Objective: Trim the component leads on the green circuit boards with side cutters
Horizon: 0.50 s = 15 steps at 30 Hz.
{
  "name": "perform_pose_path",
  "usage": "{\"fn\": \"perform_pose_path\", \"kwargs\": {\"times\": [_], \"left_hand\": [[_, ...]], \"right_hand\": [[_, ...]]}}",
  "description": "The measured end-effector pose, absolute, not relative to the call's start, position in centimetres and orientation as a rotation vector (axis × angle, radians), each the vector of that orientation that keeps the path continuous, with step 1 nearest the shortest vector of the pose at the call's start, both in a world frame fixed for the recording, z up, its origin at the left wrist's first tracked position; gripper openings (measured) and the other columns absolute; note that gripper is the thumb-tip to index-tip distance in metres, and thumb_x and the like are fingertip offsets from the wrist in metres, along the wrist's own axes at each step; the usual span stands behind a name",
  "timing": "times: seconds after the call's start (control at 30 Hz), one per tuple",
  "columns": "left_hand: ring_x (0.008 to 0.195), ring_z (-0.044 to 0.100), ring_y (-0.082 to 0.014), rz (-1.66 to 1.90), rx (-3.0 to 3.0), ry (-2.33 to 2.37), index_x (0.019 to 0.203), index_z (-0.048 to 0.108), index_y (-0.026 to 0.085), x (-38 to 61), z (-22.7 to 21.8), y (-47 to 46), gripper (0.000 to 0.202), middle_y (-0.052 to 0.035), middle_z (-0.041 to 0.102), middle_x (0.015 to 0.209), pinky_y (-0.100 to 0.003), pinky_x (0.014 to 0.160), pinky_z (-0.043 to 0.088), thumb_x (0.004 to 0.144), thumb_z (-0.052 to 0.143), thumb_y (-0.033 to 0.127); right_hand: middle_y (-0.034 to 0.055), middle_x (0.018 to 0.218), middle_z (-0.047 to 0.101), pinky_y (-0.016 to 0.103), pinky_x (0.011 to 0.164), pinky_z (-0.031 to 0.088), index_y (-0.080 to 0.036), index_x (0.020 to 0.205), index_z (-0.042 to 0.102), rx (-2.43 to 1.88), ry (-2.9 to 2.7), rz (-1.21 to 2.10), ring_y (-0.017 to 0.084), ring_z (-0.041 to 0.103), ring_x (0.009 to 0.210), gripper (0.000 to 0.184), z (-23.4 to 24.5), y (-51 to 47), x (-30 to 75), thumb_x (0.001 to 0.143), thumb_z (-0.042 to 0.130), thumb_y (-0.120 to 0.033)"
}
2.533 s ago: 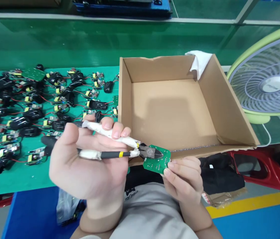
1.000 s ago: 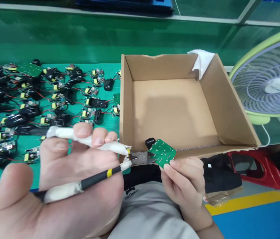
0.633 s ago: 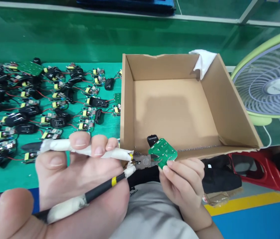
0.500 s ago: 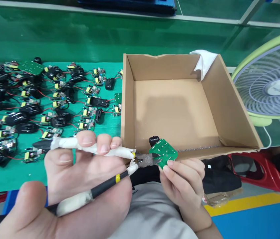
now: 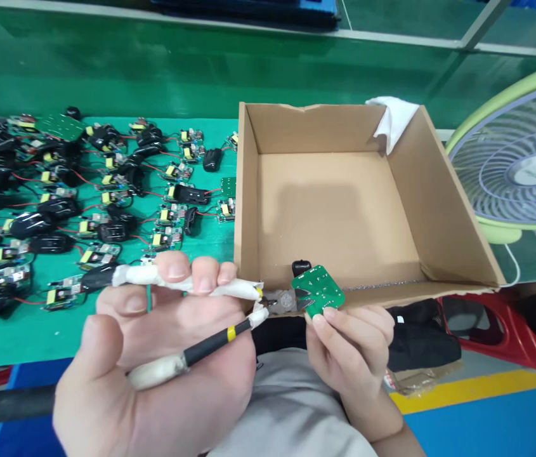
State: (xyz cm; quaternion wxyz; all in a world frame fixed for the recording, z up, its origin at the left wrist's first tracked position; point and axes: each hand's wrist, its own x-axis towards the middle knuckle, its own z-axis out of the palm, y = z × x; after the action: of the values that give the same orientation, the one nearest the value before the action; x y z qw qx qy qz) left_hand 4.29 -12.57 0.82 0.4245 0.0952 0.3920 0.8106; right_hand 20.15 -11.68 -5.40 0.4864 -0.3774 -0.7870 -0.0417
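My left hand [image 5: 186, 355], palm up, is wrapped round the handles of a pair of cutting pliers [image 5: 283, 301]. White tape covers parts of both black handles, which are spread apart. The jaws are parted and lie at the left edge of a green circuit board [image 5: 319, 291]; whether they touch it I cannot tell. My right hand [image 5: 351, 343] pinches that board by its near edge, solder side up. A black part [image 5: 301, 267] shows just behind the board. Both hands are in front of the near wall of a cardboard box [image 5: 443, 190].
Rows of circuit boards [image 5: 165, 238] with black casings and red wires lie on the green mat [image 5: 53, 336] at left. A white cloth [image 5: 395, 120] hangs over the box's back right corner. A fan [image 5: 524, 171] stands at right, above a red stool [image 5: 510, 330].
My left thumb has shifted right, towards the handles. The pliers and the board have moved slightly to the right in the view; both hands keep their hold.
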Motion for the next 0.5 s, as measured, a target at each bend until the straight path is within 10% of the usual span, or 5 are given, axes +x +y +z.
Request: {"fn": "perform_pose_path", "kwargs": {"times": [0.5], "left_hand": [[0.055, 0.039, -0.009, 2.182, 0.329, 0.889, 0.06, 0.058, 0.018, 4.8, 1.9, -10.6, 0.043, 0.0027, 0.051, 0.07, -0.025, 0.052, 0.042, 0.097, 0.062, 0.038]], "right_hand": [[0.0011, 0.093, 0.065, 0.033, 0.08, 0.051, -0.025, 0.098, 0.067, -0.948, -1.912, -0.153, 0.017, 0.058, 0.085, 0.025, -6.1, -12.0, 20.5, 0.082, 0.076, -0.008]]}}
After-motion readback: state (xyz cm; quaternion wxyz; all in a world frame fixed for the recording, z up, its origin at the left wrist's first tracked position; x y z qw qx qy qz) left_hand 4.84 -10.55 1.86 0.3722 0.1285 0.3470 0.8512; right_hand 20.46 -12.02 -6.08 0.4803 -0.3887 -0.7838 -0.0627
